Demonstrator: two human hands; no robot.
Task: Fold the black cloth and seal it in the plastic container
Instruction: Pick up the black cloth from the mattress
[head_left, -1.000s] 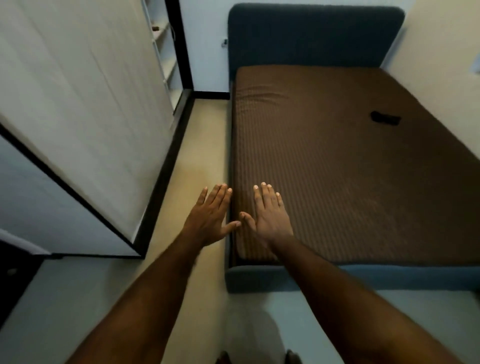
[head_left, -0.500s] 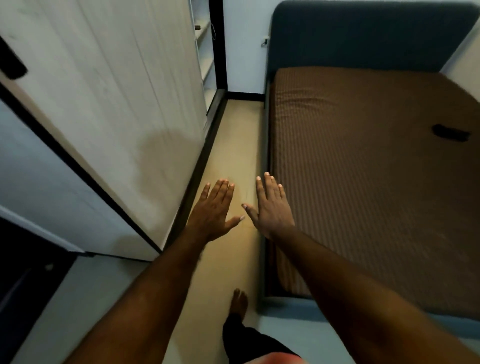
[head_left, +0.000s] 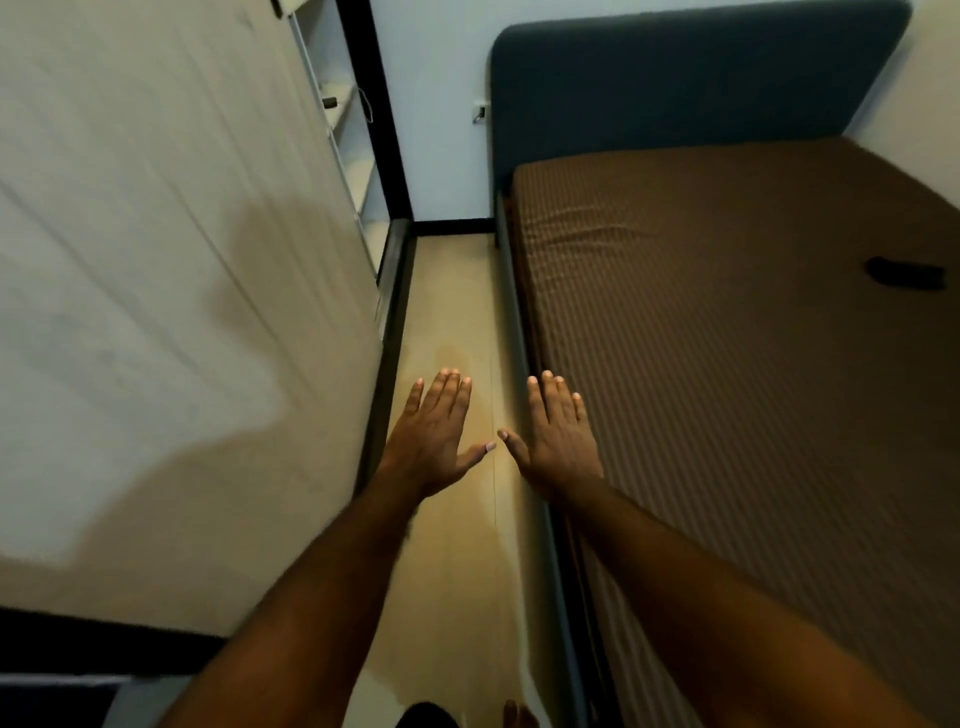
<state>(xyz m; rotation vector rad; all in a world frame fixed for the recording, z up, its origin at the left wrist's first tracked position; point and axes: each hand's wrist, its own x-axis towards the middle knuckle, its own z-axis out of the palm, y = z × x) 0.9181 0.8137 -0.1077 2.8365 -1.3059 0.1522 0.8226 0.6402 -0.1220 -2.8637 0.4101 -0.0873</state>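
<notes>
My left hand (head_left: 434, 434) and my right hand (head_left: 556, 439) are stretched out in front of me, palms down, fingers spread, holding nothing. The left hand hangs over the beige floor strip. The right hand hangs over the bed's left edge. A small dark object (head_left: 906, 272) lies far right on the brown mattress; I cannot tell what it is. No black cloth that I can name and no plastic container is in view.
A bed with a brown striped sheet (head_left: 727, 364) and a blue headboard (head_left: 691, 78) fills the right. A pale wardrobe (head_left: 156, 260) with black trim stands on the left. A narrow beige floor strip (head_left: 457, 545) runs between them. My foot (head_left: 519, 717) shows at the bottom.
The view has moved left and forward from the bed's foot into the aisle beside the wardrobe. Both hands stay open and side by side, now over the floor strip and bed edge.
</notes>
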